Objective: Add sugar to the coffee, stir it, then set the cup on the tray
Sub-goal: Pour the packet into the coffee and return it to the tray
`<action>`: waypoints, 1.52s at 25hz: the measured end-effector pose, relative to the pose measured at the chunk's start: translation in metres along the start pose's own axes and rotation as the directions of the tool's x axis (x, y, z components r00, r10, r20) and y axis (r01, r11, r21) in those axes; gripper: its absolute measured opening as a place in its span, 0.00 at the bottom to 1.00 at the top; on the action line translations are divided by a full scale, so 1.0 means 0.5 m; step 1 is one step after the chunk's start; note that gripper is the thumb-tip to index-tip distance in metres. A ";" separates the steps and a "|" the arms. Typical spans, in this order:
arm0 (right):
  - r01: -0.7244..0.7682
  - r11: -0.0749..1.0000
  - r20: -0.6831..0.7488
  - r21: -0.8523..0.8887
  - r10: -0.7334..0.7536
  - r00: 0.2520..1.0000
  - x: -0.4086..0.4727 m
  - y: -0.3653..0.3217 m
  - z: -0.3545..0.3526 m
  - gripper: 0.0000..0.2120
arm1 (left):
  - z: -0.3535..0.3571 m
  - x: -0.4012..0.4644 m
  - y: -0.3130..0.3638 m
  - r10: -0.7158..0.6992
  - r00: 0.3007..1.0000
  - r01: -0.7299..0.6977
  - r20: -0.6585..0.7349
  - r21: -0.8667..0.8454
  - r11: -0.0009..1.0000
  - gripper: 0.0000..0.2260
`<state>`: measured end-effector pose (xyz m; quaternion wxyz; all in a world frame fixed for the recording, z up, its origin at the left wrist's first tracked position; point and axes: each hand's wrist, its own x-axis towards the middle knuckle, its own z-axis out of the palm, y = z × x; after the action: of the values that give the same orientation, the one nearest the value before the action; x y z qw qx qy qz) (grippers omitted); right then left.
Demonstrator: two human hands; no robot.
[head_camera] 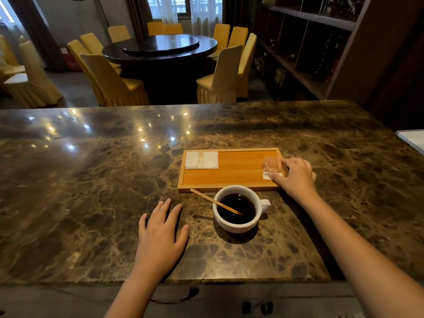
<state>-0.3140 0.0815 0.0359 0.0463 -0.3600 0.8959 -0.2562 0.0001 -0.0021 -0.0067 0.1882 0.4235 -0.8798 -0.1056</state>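
Your left hand [160, 230] lies flat and released on the marble counter [91, 180], fingers spread, just left of the cup [238, 210]. The white cup stands on the counter, just in front of the wooden tray [234, 175], with its handle pointing right. It contains dark coffee, and a wooden stir stick [215, 201] leans across its left rim. Your right hand [296, 177] is at the tray's right end, fingertips pinching the sugar packet [272, 167]. A folded white napkin [202, 159] occupies the tray's far-left corner.
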 end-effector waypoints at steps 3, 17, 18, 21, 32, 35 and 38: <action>-0.021 0.999 -0.001 0.036 0.021 1.000 -0.002 0.005 -0.001 0.23 | 0.000 0.000 0.000 0.005 1.000 -0.005 -0.001 0.003 1.000 0.29; -0.143 0.650 -0.046 0.746 0.264 0.963 -0.061 -0.012 -0.050 0.03 | -0.001 -0.002 0.000 -0.001 1.000 0.001 0.008 0.007 1.000 0.30; -0.162 0.557 0.010 0.815 0.266 0.964 -0.068 -0.015 -0.053 0.03 | -0.001 -0.002 0.000 0.001 1.000 -0.001 0.008 0.008 1.000 0.30; -0.203 0.296 0.145 0.933 0.208 0.967 -0.095 -0.027 -0.063 0.04 | -0.002 -0.002 0.002 0.003 1.000 -0.003 0.009 0.009 1.000 0.31; 0.277 0.782 -0.053 0.558 -0.300 0.953 -0.146 -0.087 -0.101 0.05 | -0.004 -0.003 0.002 0.008 1.000 -0.007 0.013 -0.005 1.000 0.25; 0.430 0.820 -0.071 0.378 -0.438 0.896 -0.157 -0.103 -0.107 0.05 | -0.003 -0.003 0.003 0.011 1.000 -0.011 0.007 -0.012 1.000 0.22; 0.477 0.822 -0.077 0.310 -0.479 0.875 -0.159 -0.109 -0.106 0.05 | -0.003 -0.003 0.003 0.014 1.000 -0.014 0.002 -0.020 1.000 0.22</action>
<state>-0.2355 0.1242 0.1003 0.0402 -0.5609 0.7235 -0.4003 0.0006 -0.0001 -0.0053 0.1922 0.4152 -0.8819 -0.1135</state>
